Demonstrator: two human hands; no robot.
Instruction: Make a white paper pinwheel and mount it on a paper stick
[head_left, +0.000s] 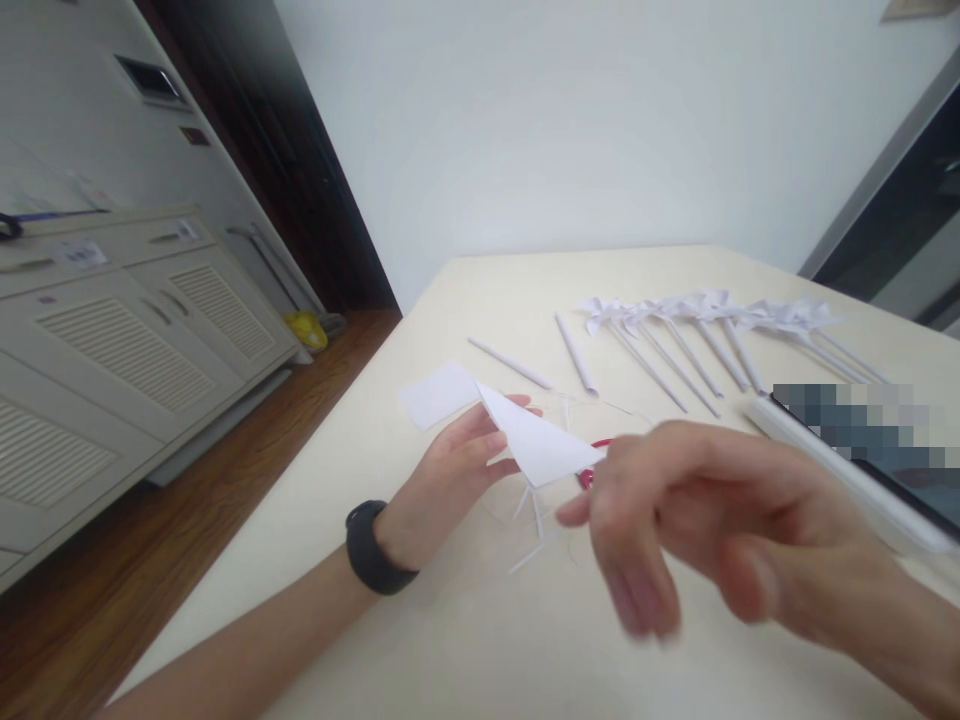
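My left hand (pixel 450 470), with a black band on its wrist, pinches a folded white paper triangle (pixel 536 440) just above the cream table (pixel 465 640). My right hand (pixel 675 520) hangs close to the camera to the right of the triangle, fingers loose, apart and pointing down, holding nothing; it is blurred by motion. A red object (pixel 592 470), partly hidden behind the right hand, lies under the paper's tip. Thin white paper strips (pixel 532 520) lie on the table below the triangle.
A white paper square (pixel 439 393) lies left of the triangle. Two rolled paper sticks (pixel 510 363) and a row of several white paper pinwheels (pixel 705 320) lie further back. A white tablet-like device (pixel 862 470) sits at right. Cabinets (pixel 112 340) and wooden floor lie left of the table.
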